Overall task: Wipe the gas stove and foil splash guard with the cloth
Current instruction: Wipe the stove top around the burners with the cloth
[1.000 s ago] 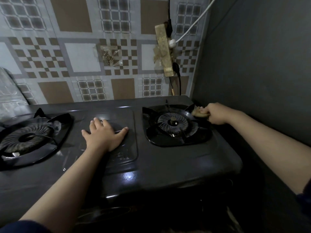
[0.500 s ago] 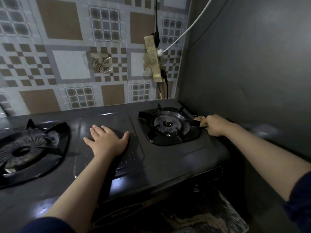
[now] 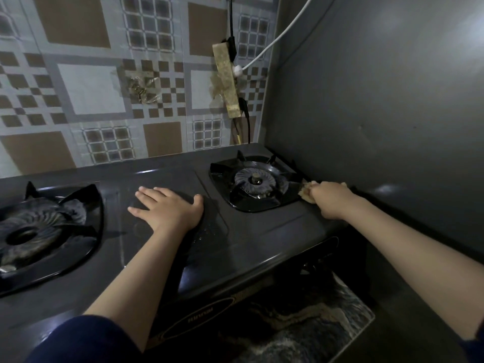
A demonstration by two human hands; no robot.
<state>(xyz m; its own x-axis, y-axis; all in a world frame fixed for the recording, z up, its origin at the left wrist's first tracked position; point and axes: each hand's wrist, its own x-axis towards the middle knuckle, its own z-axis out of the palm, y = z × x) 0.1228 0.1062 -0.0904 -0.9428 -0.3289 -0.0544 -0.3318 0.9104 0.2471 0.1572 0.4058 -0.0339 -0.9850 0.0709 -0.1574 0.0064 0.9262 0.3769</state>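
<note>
A black two-burner gas stove (image 3: 262, 231) fills the lower half of the head view. My left hand (image 3: 170, 208) lies flat with spread fingers on the raised middle panel between the burners. My right hand (image 3: 328, 199) grips a small yellowish cloth (image 3: 306, 191) and presses it on the stove top at the right edge, just beside the right burner (image 3: 255, 180). Most of the cloth is hidden under my fingers. The left burner (image 3: 39, 229) sits at the far left. No foil splash guard shows in this frame.
A grey wall (image 3: 379, 100) stands close along the stove's right side. Behind is a patterned tiled wall (image 3: 91, 87) with a taped power strip (image 3: 226, 82) and cables. A patterned mat (image 3: 314, 323) lies below the stove front.
My right hand with the cloth has slid a little toward me along the stove's right edge. My left hand has stayed on the middle panel. The camera has swung right.
</note>
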